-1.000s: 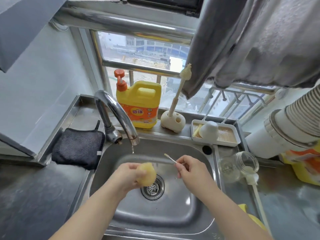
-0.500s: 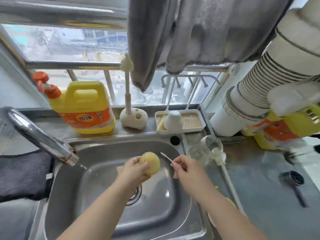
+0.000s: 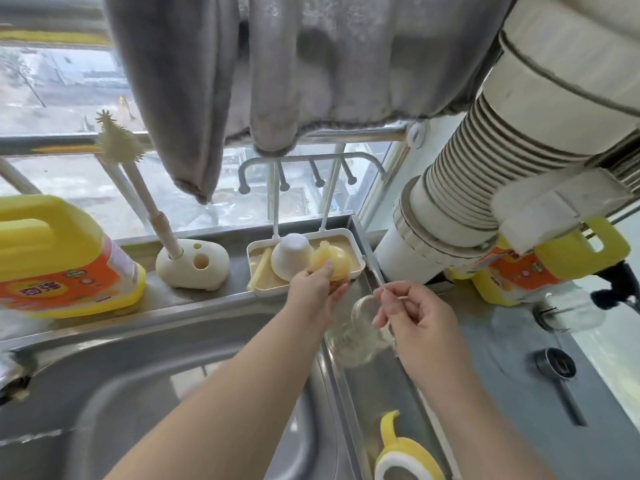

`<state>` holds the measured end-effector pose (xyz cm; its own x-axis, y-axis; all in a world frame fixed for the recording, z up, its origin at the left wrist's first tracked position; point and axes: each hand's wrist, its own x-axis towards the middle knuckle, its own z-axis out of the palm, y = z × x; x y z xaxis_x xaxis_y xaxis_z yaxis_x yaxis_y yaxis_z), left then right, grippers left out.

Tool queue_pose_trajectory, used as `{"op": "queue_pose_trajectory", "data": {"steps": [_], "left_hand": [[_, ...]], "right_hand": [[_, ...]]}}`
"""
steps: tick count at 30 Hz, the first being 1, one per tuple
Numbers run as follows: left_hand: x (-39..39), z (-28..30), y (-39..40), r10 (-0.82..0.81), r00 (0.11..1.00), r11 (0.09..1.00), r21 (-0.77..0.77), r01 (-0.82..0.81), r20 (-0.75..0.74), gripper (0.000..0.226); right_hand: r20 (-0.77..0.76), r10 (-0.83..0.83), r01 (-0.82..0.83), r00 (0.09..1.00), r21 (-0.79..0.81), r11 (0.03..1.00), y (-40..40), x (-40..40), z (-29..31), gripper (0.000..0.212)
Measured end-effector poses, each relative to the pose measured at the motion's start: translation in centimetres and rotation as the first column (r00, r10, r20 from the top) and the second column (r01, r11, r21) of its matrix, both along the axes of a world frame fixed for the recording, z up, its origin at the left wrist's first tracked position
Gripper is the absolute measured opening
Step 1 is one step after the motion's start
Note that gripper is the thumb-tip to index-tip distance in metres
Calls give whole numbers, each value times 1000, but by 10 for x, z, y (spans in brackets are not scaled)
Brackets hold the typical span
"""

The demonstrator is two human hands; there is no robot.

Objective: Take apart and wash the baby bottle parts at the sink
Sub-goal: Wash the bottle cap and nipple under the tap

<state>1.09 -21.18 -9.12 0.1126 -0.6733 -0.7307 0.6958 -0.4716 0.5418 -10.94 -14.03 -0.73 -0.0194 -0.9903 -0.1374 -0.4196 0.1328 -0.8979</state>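
- A yellowish silicone nipple [image 3: 330,263] is gripped in the left hand [image 3: 313,291], held up at the front edge of the drying tray [image 3: 346,233], just beside the upturned white cap [image 3: 291,256] lying in it.
- A thin brush [image 3: 375,273] is pinched between thumb and fingers of the right hand [image 3: 420,322], its tip angled up toward the tray; the clear glass bottle [image 3: 358,332] is seen lying just under and left of that hand, mouth toward the window.
- Counted left to right: one sink [image 3: 138,375], two yellow detergent jugs [image 3: 52,258] with the second [image 3: 540,268] at far right, one bottle brush [image 3: 135,181] standing in its white holder [image 3: 192,265], one tray, one cap, one nipple, one glass bottle, one yellow bottle collar [image 3: 405,452] at the lower edge, one dark scoop [image 3: 557,368].
- A stainless steel tabletop [image 3: 485,375] is seen around the basin, wet in places.
- A window with bars is seen behind; grey towels [image 3: 277,64] are hung above, and a white ribbed duct [image 3: 467,188] is seen on the right.
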Motion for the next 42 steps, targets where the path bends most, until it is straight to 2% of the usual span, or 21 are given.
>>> {"op": "queue_pose_trajectory", "data": {"steps": [9, 16, 22, 29, 36, 40, 42], "left_hand": [[-18, -14, -13, 148, 989, 981, 122, -150, 26, 25], [-15, -23, -10, -71, 979, 977, 210, 29, 193, 36], [-14, -19, -12, -125, 986, 978, 183, 103, 113, 28], [6, -12, 6, -171, 974, 978, 149, 149, 147, 17], [76, 7, 63, -56, 884, 991, -81, 105, 464, 11], [126, 20, 92, 37, 795, 992, -119, 45, 605, 14], [142, 24, 105, 75, 764, 992, -130, 11, 641, 16]], "right_hand": [[-38, -4, 6, 999, 75, 997, -25, -23, -11, 11], [-68, 4, 4, 998, 123, 992, -32, -19, -20, 11], [-59, 3, 8, 998, 182, 983, -26, -17, -21, 14], [-26, 34, -30, 999, 153, 988, -21, -8, -11, 10], [-70, 286, -281, 956, 72, 957, -31, 67, -8, 9], [-70, 312, -317, 947, -63, 946, -45, 123, -14, 21], [-88, 302, -312, 949, -156, 937, -55, 147, -15, 16]]}}
